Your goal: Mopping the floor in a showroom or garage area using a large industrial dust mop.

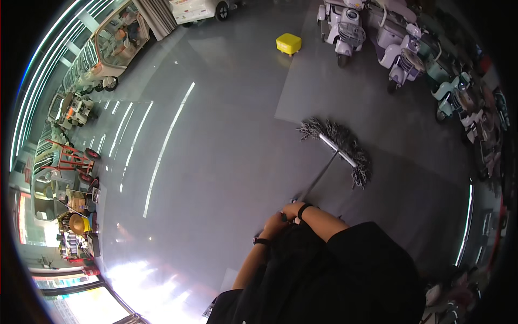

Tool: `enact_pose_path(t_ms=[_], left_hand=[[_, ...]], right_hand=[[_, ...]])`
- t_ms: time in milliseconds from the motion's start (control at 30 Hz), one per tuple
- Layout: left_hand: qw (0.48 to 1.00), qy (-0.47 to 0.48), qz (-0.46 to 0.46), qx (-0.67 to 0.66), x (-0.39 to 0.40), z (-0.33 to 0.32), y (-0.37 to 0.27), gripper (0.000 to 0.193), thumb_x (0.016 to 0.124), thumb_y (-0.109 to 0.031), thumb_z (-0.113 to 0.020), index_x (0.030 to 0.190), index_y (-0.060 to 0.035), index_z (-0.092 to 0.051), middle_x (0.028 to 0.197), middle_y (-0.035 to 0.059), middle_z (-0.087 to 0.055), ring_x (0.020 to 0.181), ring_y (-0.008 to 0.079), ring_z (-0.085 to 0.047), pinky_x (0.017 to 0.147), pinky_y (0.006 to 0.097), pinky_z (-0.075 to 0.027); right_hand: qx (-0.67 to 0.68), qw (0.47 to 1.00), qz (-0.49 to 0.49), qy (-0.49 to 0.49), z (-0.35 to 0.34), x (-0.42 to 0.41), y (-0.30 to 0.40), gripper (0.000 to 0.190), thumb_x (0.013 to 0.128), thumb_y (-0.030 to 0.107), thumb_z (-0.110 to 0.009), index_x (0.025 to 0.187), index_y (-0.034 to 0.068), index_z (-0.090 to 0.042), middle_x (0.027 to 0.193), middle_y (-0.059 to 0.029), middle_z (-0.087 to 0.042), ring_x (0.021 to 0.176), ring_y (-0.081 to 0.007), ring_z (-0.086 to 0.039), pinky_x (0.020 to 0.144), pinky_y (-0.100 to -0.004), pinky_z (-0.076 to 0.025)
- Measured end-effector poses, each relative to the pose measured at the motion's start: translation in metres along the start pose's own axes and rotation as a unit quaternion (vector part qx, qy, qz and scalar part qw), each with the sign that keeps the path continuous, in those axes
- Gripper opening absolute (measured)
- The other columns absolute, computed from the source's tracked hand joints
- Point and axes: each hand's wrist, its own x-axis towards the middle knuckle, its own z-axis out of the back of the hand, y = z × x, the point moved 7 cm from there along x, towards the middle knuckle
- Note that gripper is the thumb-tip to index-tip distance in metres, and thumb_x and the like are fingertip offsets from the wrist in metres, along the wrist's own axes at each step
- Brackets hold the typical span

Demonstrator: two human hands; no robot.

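A wide dust mop with a dark grey string head point(359, 141) rests on the grey floor ahead of me, slightly to the right. Its pale metal bar point(338, 150) lies across the strands, and the thin handle point(319, 178) runs back towards my body. Close together near my waist, my left hand point(275, 224) and my right hand point(292, 210) are both closed around the upper end of that handle. Part of the grip is hidden by my fingers and black sleeve. Dark bands circle both wrists.
Motor scooters point(348, 32) line the right side. A yellow box-shaped stool point(289, 43) stands on the floor ahead. Along the left are an enclosed three-wheeler point(109, 60), a red hand truck point(71, 158) and a straw hat point(76, 223). Bright glare covers the floor by the glass door point(89, 303).
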Motion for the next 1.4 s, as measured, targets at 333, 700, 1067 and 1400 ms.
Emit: enact_pose_path(t_ms=[333, 700, 1067, 1400], left_hand=[[0.998, 0.021, 0.011, -0.053, 0.008, 0.021, -0.023, 0.061, 0.083, -0.052, -0.067, 0.123, -0.0067, -0.064, 0.111, 0.0243, -0.070, 0.105, 0.0419, -0.067, 0.092, 0.0492, -0.051], [0.995, 0.025, 0.091, -0.027, -0.007, 0.063, 0.037, 0.047, 0.091, -0.043, -0.060, 0.125, -0.0121, -0.063, 0.116, 0.0237, -0.068, 0.112, 0.0418, -0.064, 0.093, 0.0504, -0.050], [0.983, -0.129, 0.125, -0.037, -0.066, 0.150, 0.050, 0.048, 0.084, -0.041, -0.064, 0.115, -0.0046, -0.066, 0.105, 0.0230, -0.071, 0.099, 0.0429, -0.068, 0.084, 0.0523, -0.054], [0.948, -0.182, 0.191, -0.179, -0.111, 0.136, 0.087, 0.042, 0.082, -0.034, -0.064, 0.115, -0.0084, -0.067, 0.105, 0.0252, -0.070, 0.101, 0.0446, -0.066, 0.087, 0.0510, -0.052]], right_hand=[[-0.013, 0.999, -0.016, 0.038, 0.037, -0.003, -0.013, 0.036, 0.083, 0.030, -0.061, 0.111, 0.009, -0.068, 0.105, -0.0180, -0.072, 0.099, -0.0348, -0.069, 0.090, -0.0450, -0.051], [-0.068, 0.988, 0.119, 0.070, 0.040, 0.059, 0.045, 0.045, 0.097, 0.040, -0.053, 0.128, 0.009, -0.064, 0.127, -0.0187, -0.067, 0.120, -0.0356, -0.063, 0.100, -0.0457, -0.047], [-0.194, 0.967, 0.132, 0.100, 0.100, 0.071, 0.145, 0.033, 0.077, 0.034, -0.073, 0.101, 0.012, -0.070, 0.104, -0.0152, -0.073, 0.103, -0.0361, -0.068, 0.090, -0.0470, -0.052], [-0.335, 0.899, 0.266, 0.093, 0.058, 0.114, 0.181, 0.037, 0.081, 0.041, -0.067, 0.112, 0.021, -0.067, 0.099, -0.0128, -0.073, 0.096, -0.0376, -0.069, 0.083, -0.0481, -0.055]])
